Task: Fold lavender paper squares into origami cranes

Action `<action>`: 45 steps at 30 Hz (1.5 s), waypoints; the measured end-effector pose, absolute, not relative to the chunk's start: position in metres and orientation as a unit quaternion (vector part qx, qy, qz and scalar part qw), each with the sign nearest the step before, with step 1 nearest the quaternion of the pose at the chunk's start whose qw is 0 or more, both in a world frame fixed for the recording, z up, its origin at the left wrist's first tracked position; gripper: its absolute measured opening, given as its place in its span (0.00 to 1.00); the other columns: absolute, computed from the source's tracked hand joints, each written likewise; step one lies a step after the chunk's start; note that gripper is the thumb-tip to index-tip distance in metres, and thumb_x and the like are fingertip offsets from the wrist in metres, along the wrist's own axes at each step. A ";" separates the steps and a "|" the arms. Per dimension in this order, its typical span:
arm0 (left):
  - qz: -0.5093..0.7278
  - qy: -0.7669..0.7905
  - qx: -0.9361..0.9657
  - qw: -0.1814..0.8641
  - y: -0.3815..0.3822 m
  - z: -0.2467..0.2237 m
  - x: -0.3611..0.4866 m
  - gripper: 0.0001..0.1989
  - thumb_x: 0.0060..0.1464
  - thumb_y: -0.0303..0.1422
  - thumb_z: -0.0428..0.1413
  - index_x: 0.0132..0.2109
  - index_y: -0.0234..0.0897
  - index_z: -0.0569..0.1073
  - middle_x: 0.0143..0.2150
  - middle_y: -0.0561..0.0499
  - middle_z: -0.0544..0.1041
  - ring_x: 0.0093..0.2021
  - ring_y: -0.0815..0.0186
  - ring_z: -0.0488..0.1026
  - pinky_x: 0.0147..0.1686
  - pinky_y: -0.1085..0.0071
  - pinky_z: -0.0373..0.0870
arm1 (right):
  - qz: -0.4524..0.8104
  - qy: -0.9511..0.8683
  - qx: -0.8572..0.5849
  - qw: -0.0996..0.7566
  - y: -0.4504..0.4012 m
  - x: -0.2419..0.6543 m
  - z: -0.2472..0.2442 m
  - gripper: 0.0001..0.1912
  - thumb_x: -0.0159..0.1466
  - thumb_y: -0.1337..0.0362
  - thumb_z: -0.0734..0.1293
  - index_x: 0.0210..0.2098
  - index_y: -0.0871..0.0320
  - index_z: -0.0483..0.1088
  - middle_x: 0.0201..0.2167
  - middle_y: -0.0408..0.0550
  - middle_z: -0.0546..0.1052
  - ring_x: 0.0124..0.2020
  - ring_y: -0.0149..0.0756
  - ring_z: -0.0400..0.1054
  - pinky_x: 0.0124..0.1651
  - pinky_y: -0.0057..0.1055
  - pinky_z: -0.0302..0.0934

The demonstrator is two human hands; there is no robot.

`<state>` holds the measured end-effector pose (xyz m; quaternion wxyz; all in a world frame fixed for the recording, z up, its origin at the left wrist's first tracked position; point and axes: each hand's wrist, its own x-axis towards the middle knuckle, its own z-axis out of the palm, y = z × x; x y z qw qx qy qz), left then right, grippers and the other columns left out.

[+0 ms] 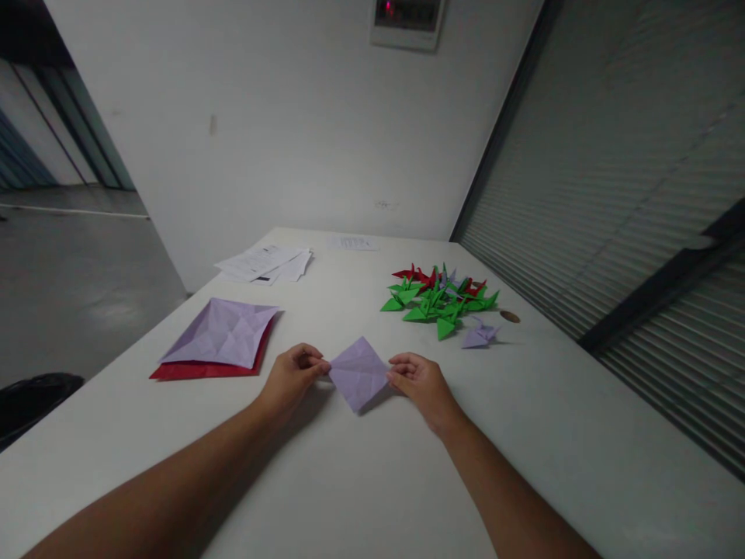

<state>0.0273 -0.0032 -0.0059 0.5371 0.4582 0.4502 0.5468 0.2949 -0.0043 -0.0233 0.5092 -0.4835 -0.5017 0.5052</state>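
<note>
A purple sheet of origami paper (359, 374), creased and folded to a small diamond, is held between my two hands just over the white table. My left hand (294, 376) pinches its left corner between thumb and fingers. At the opposite corner, my right hand (424, 386) grips the paper the same way, fingers curled. To the left lies a stack of larger sheets, a creased purple sheet (218, 332) on top of a red sheet (203, 372). A lone purple paper crane (480, 335) sits to the right, beyond my right hand.
A pile of green paper cranes (434, 304), with red and purple ones among them, lies at the back right near a round hole (510, 317). Printed papers (261, 262) rest at the back left. Window blinds (628, 194) border the table's right; a black bin (36, 404) stands left.
</note>
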 end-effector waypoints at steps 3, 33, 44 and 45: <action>0.543 0.447 0.458 0.544 -0.003 -0.006 0.028 0.16 0.39 0.34 0.72 0.31 0.35 0.74 0.26 0.51 0.79 0.28 0.66 0.76 0.32 0.72 0.69 | 0.504 -0.496 -0.486 0.514 -0.004 0.297 -0.023 0.27 0.44 0.52 0.82 0.37 0.60 0.76 0.26 0.46 0.78 0.27 0.36 0.74 0.31 0.33 0.70; 0.513 0.467 0.531 0.486 -0.002 -0.014 0.026 0.13 0.44 0.35 0.69 0.33 0.35 0.74 0.27 0.53 0.77 0.29 0.68 0.73 0.30 0.74 0.66 | 0.523 -0.453 -0.499 0.523 -0.010 0.298 -0.004 0.23 0.44 0.57 0.82 0.34 0.59 0.74 0.25 0.43 0.78 0.25 0.33 0.74 0.29 0.28 0.69; 0.541 0.434 0.431 0.577 -0.007 -0.005 0.025 0.19 0.41 0.37 0.73 0.35 0.35 0.73 0.28 0.53 0.78 0.29 0.69 0.76 0.29 0.75 0.72 | 0.509 -0.481 -0.424 0.574 -0.013 0.295 -0.003 0.20 0.47 0.59 0.82 0.36 0.59 0.77 0.27 0.43 0.78 0.28 0.32 0.73 0.35 0.31 0.71; 0.550 0.423 0.422 0.583 -0.007 -0.004 0.025 0.19 0.40 0.36 0.73 0.35 0.35 0.73 0.28 0.53 0.78 0.29 0.69 0.77 0.31 0.74 0.74 | 0.505 -0.486 -0.422 0.575 -0.014 0.295 -0.002 0.19 0.48 0.60 0.82 0.36 0.58 0.77 0.28 0.43 0.78 0.29 0.32 0.73 0.36 0.31 0.71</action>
